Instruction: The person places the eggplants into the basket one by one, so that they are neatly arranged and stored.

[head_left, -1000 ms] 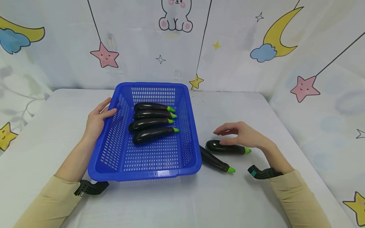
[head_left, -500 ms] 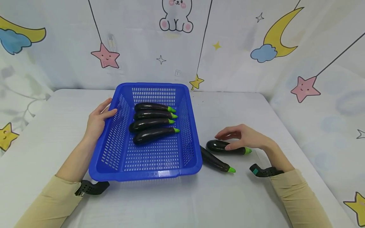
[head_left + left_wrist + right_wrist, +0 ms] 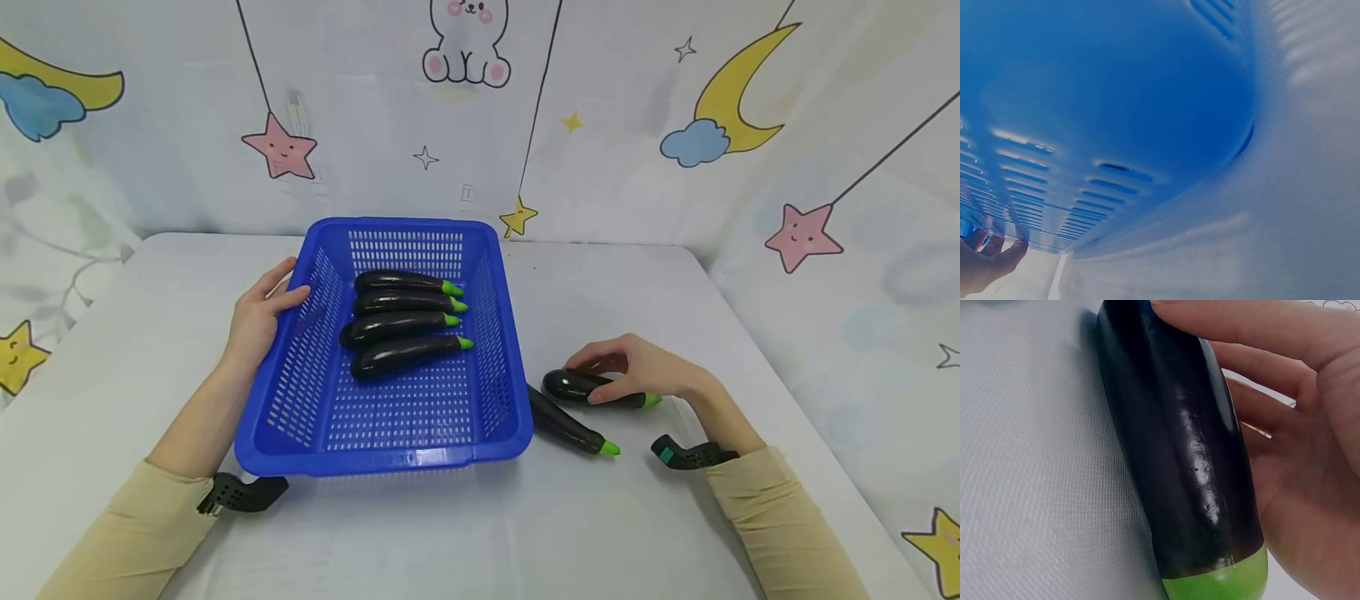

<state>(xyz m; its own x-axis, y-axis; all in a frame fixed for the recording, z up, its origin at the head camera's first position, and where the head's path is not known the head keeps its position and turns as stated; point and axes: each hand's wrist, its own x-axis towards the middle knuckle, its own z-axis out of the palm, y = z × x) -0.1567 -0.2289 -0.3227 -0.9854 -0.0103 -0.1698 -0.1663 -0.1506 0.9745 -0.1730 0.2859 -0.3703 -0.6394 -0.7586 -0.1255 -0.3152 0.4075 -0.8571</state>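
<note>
My left hand [image 3: 253, 325] holds the left rim of a blue plastic basket [image 3: 360, 461], thumb over the edge. In the left wrist view, the fingers [image 3: 1007, 259] lie against its slotted outer wall [image 3: 1116, 81]. Several dark eggplants [image 3: 405, 354] with green stem ends lie side by side inside. Right of the basket, my right hand [image 3: 637, 367] grips an eggplant [image 3: 566, 384] lying on the table, thumb on the near side and fingers over the far side. In the right wrist view, this eggplant [image 3: 1179, 456] sits between thumb and fingers, against the cloth.
Another eggplant [image 3: 566, 425] lies aslant beside the basket's right wall, partly hidden by its rim. A white cloth covers the table [image 3: 585, 517]. Behind stands a patterned curtain [image 3: 615, 192]. Each wrist wears a black strap device [image 3: 690, 454].
My right hand has lowered onto the eggplant, its fingers and thumb closing around it. The left hand and basket have stayed in place.
</note>
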